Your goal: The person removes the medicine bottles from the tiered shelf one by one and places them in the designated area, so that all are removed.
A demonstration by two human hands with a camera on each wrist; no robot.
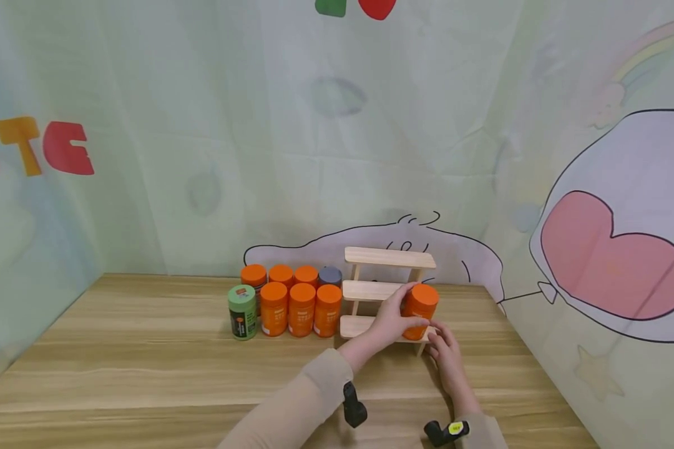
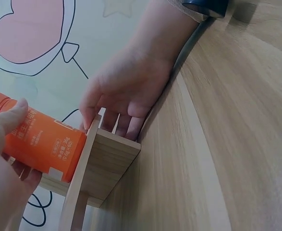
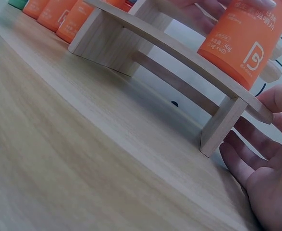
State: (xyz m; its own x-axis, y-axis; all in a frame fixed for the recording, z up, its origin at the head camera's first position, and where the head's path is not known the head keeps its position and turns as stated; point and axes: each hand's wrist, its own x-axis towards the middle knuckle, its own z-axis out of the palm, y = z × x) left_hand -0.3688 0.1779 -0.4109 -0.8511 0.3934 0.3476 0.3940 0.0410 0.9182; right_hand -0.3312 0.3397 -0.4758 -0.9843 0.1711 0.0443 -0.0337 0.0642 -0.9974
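An orange jar (image 1: 420,310) stands on the right end of the lowest tier of a small three-tier wooden rack (image 1: 390,257). My left hand (image 1: 389,321) grips this jar, thumb on the near side and fingers behind it. In the left wrist view the jar's base (image 2: 69,161) meets the plank. My right hand (image 1: 448,362) holds the right end of that same tier; in the right wrist view some fingers (image 3: 246,149) reach below the plank beside the rack's leg (image 3: 223,126).
Left of the rack, several orange-lidded jars (image 1: 301,310) stand in two rows, with a green jar (image 1: 242,312) at the front left and a blue-grey lid (image 1: 330,275) at the back right. A printed curtain (image 1: 292,156) hangs behind the wooden table (image 1: 146,374).
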